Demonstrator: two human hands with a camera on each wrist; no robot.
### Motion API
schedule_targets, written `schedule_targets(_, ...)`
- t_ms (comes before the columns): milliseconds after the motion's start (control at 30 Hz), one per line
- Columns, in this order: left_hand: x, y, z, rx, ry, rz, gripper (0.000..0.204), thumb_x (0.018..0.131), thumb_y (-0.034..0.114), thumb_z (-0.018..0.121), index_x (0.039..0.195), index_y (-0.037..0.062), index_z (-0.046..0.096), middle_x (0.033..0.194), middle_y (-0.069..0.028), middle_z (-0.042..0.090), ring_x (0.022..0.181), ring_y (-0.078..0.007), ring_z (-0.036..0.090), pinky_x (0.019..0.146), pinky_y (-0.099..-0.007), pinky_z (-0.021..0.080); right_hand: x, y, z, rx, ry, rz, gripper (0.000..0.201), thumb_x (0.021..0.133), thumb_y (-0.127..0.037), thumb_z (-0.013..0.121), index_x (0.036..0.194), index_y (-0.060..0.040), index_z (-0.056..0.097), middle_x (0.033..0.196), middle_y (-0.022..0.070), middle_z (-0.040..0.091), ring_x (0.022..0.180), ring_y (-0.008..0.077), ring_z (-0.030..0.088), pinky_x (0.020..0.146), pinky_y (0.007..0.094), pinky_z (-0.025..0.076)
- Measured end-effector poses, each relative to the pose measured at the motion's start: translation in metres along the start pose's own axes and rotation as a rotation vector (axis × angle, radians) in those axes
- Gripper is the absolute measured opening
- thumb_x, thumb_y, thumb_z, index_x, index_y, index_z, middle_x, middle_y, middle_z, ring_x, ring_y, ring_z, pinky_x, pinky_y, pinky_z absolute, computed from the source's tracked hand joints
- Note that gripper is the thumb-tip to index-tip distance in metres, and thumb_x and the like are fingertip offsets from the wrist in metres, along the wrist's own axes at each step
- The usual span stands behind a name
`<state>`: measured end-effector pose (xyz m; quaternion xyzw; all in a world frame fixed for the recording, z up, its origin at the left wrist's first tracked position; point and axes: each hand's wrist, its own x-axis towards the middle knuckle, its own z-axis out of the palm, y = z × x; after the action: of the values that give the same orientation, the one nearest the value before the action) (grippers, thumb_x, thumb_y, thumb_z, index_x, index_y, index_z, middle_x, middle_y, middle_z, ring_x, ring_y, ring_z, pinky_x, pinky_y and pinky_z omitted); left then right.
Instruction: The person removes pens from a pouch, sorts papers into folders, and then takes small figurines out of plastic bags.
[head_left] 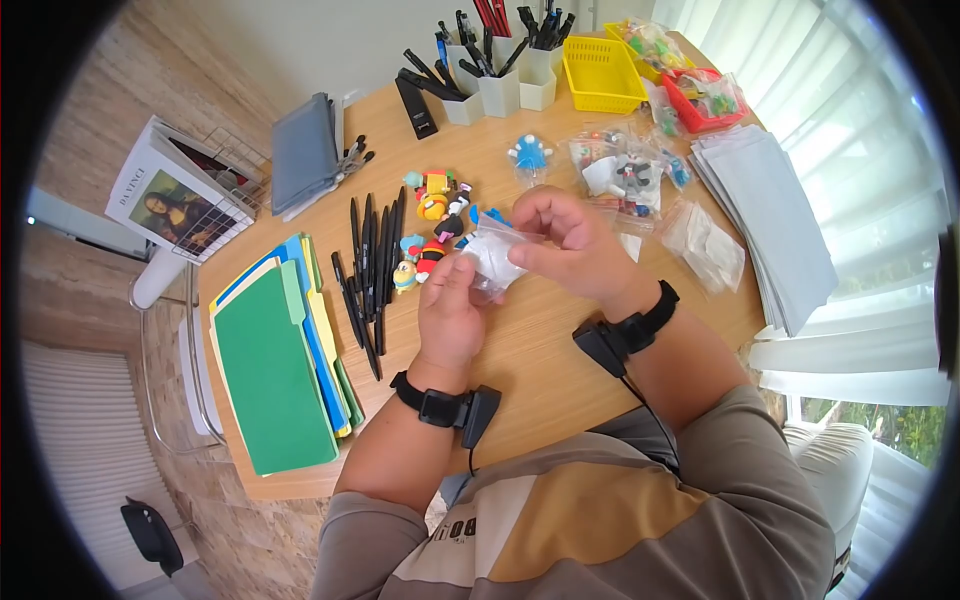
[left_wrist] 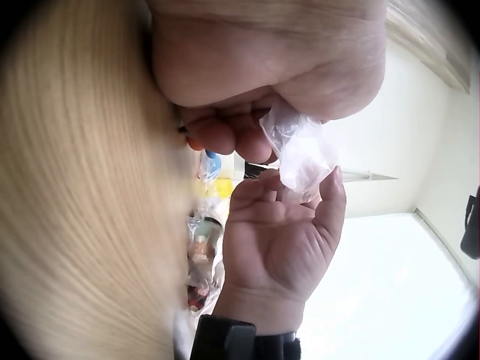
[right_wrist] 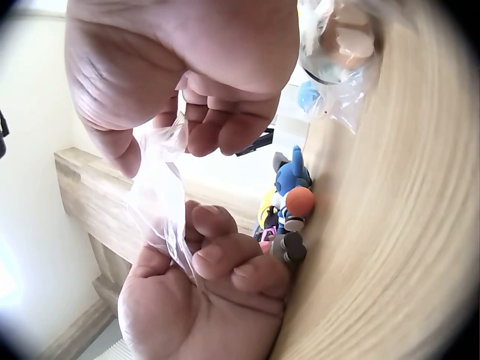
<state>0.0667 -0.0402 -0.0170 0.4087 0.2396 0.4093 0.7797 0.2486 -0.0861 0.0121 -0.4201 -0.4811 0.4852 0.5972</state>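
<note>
A small clear plastic bag (head_left: 495, 255) with a pale insert is stretched between both hands above the desk. My left hand (head_left: 450, 318) pinches its lower left side between thumb and fingers. At the top right edge, my right hand (head_left: 572, 248) pinches the bag with thumb and forefinger. The right wrist view shows the crumpled bag (right_wrist: 161, 187) spanning the two hands. Just beyond them stands a blue figure (right_wrist: 291, 180) with an orange ball-like part. Several toy figures (head_left: 432, 207) are grouped on the desk left of the bag.
Black pens (head_left: 372, 260) and coloured folders (head_left: 270, 370) lie to the left. Bagged toys (head_left: 625, 175), an empty plastic bag (head_left: 703, 245) and grey envelopes (head_left: 765, 220) are on the right. Pen holders (head_left: 498, 95), a yellow basket (head_left: 603, 75) and a red basket (head_left: 715, 122) stand behind.
</note>
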Motion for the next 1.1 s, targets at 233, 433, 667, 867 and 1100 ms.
schedule_targets(233, 0.003, -0.004, -0.003, -0.027, -0.06, 0.024, 0.033, 0.101, 0.035, 0.05, 0.11, 0.0048, 0.061, 0.097, -0.0044, 0.066, 0.08, -0.0132, 0.06, 0.067, -0.0274, 0.049, 0.002, 0.0, 0.0, -0.348, -0.215, -0.281, 0.008, 0.085, -0.009, 0.072, 0.087, -0.0058, 0.065, 0.091, 0.0032, 0.06, 0.086, 0.0122, 0.056, 0.076, 0.0297, 0.048)
schedule_targets(433, 0.001, -0.001, 0.006, -0.037, 0.056, -0.006, 0.03, 0.102, 0.031, 0.05, 0.105, 0.0033, 0.061, 0.099, -0.0044, 0.065, 0.087, -0.014, 0.06, 0.077, -0.0295, 0.049, 0.001, -0.011, 0.004, -0.331, 0.013, -0.102, 0.015, 0.093, -0.013, 0.064, 0.086, -0.0003, 0.065, 0.085, 0.0033, 0.06, 0.079, 0.0091, 0.055, 0.07, 0.0263, 0.046)
schedule_targets(667, 0.002, -0.003, 0.001, -0.063, 0.008, 0.043, 0.025, 0.1, 0.025, 0.052, 0.108, 0.0025, 0.061, 0.103, -0.0046, 0.064, 0.092, -0.0132, 0.059, 0.083, -0.0296, 0.048, 0.004, 0.001, 0.006, -0.104, 0.207, -0.21, 0.014, 0.092, -0.01, 0.066, 0.087, 0.0024, 0.061, 0.077, -0.0011, 0.056, 0.073, 0.0055, 0.051, 0.062, 0.0222, 0.043)
schedule_targets(867, 0.0, 0.0, 0.009, 0.077, -0.018, 0.152, 0.02, 0.095, 0.014, 0.059, 0.111, 0.0012, 0.061, 0.102, -0.003, 0.065, 0.092, -0.0117, 0.059, 0.084, -0.028, 0.047, 0.0, -0.008, -0.004, -0.427, -0.076, -0.132, 0.019, 0.08, -0.011, 0.074, 0.077, -0.0003, 0.058, 0.074, 0.0009, 0.056, 0.068, 0.0084, 0.051, 0.059, 0.0253, 0.042)
schedule_targets(1100, 0.001, -0.005, -0.003, 0.102, -0.13, 0.085, 0.01, 0.093, 0.005, 0.063, 0.103, 0.0015, 0.063, 0.104, -0.004, 0.066, 0.093, -0.0102, 0.059, 0.086, -0.026, 0.047, 0.001, 0.002, -0.002, -0.436, -0.166, -0.153, 0.019, 0.078, -0.008, 0.072, 0.073, -0.0014, 0.055, 0.077, 0.003, 0.056, 0.069, 0.0145, 0.053, 0.062, 0.0283, 0.044)
